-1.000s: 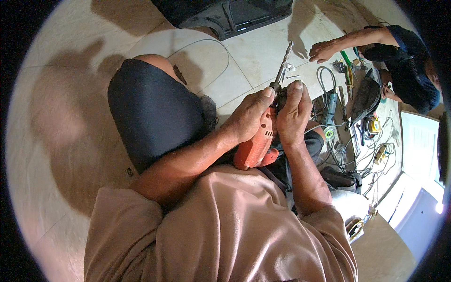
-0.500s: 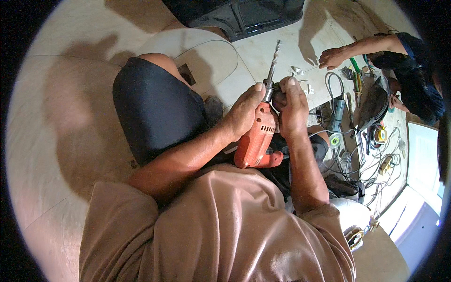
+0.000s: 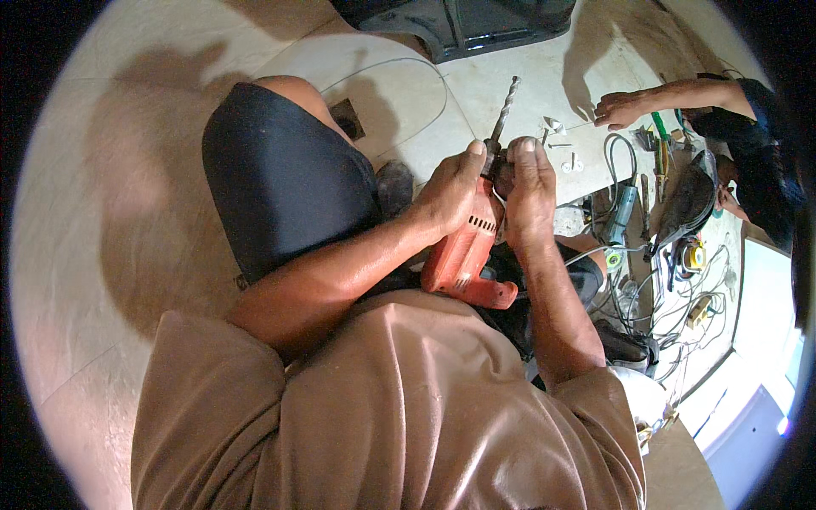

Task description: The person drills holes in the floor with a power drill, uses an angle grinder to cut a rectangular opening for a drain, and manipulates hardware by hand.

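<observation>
A red power drill (image 3: 463, 255) rests against my lap and belly, its handle towards me and its nose pointing away. A long spiral drill bit (image 3: 507, 110) sticks out of the dark metal chuck (image 3: 491, 153). My left hand (image 3: 449, 191) is wrapped round the drill's front end, thumb up beside the chuck. Against the chuck's other side, my right hand (image 3: 531, 195) is closed with its thumb and fingers pinched together. Whatever it pinches is mostly hidden by the fingers.
Another person's hand (image 3: 620, 110) reaches in at the right. Beside it lie a teal power tool (image 3: 623, 208), tangled cables (image 3: 671, 331), a yellow-and-black reel-like thing (image 3: 693, 255) and small loose parts (image 3: 571, 161). A glossy black panel (image 3: 476, 30) stands at the far edge.
The view has shifted slightly, so the floor things sit a little lower and further right. My right hand has turned a little at the chuck; both hands stay at the drill.
</observation>
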Demonstrator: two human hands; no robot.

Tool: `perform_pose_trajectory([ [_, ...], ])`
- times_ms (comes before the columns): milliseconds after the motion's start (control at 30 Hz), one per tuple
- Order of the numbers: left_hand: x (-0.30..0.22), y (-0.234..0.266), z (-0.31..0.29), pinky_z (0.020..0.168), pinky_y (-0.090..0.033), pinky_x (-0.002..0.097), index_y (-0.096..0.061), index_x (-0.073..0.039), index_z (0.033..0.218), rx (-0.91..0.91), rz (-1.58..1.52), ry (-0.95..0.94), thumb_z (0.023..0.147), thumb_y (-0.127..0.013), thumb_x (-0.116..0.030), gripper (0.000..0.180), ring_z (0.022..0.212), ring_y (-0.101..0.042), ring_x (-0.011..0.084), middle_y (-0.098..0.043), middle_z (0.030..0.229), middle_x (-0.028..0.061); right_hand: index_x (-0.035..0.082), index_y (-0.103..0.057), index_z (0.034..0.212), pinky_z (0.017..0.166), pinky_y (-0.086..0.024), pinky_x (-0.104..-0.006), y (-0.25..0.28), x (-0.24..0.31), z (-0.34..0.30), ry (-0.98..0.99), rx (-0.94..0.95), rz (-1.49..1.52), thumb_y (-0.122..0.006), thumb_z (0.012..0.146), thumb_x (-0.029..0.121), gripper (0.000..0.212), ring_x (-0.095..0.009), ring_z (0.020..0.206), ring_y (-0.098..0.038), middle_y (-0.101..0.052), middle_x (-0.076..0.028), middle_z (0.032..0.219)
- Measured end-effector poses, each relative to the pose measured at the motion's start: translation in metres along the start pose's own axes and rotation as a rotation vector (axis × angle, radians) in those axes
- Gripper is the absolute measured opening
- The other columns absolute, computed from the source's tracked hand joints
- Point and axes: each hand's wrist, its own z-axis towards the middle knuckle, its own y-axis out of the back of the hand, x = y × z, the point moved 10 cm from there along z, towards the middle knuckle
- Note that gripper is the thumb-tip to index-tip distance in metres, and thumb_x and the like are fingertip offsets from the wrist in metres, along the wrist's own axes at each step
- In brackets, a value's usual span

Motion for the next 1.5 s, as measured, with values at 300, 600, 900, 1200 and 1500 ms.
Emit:
perform_pose_trajectory([
  [300, 0.002, -0.003, 0.005, 0.083, -0.055, 0.0336, -0.065, -0.004, 0.113, 0.080, -0.057, 0.037, 0.108, -0.030, -0.055, 0.063, 0.089, -0.068, 0.0180, -0.070, 0.098, 0.0086, 0.003, -0.058, 0.117, 0.059, -0.041, -0.0301, -0.001, 0.023, -0.006, -0.085, 0.228, -0.162, -0.054, 0.103, 0.015, 0.019, -0.013, 0.065, -0.052, -0.060, -0.002, 0.078],
  [600, 0.016, 0.004, 0.009, 0.079, -0.053, 0.0349, -0.064, -0.004, 0.106, -0.011, 0.245, 0.168, 0.110, -0.030, -0.049, 0.057, 0.084, -0.065, 0.0179, -0.069, 0.095, 0.0087, -0.005, -0.052, 0.105, 0.074, -0.052, -0.0504, -0.006, 0.050, -0.006, 0.382, -0.047, -0.924, -0.055, 0.102, 0.025, 0.030, -0.048, 0.082, -0.066, -0.065, -0.028, 0.086],
  [900, 0.010, -0.020, 0.010, 0.075, -0.059, 0.0353, -0.061, -0.001, 0.118, 0.029, -0.037, 0.172, 0.110, -0.023, -0.048, 0.061, 0.085, -0.070, 0.0197, -0.069, 0.098, 0.0117, -0.004, -0.072, 0.085, 0.087, -0.052, -0.0535, 0.032, 0.033, 0.012, -0.178, -0.259, -1.019, -0.045, 0.101, 0.050, 0.062, -0.049, 0.091, -0.068, -0.068, -0.033, 0.084],
  [1200, 0.023, 0.000, 0.010, 0.061, -0.053, 0.0342, -0.059, -0.007, 0.105, 0.006, 0.087, 0.285, 0.101, -0.034, -0.070, 0.068, 0.062, -0.061, 0.0178, -0.060, 0.072, 0.0049, -0.002, -0.069, 0.078, 0.075, -0.056, -0.0536, 0.020, 0.030, 0.020, 0.108, -0.291, -0.982, -0.044, 0.103, 0.038, 0.053, -0.048, 0.078, -0.067, -0.068, -0.028, 0.082],
  [1500, 0.011, -0.003, 0.009, 0.061, -0.054, 0.0330, -0.059, -0.008, 0.100, -0.003, 0.030, 0.210, 0.108, -0.030, -0.055, 0.055, 0.066, -0.060, 0.0140, -0.058, 0.080, 0.0034, -0.007, -0.059, 0.072, 0.057, -0.045, -0.0518, 0.017, 0.036, 0.018, 0.438, -0.268, -0.875, -0.047, 0.106, 0.031, 0.052, -0.048, 0.058, -0.058, -0.057, -0.029, 0.061],
])
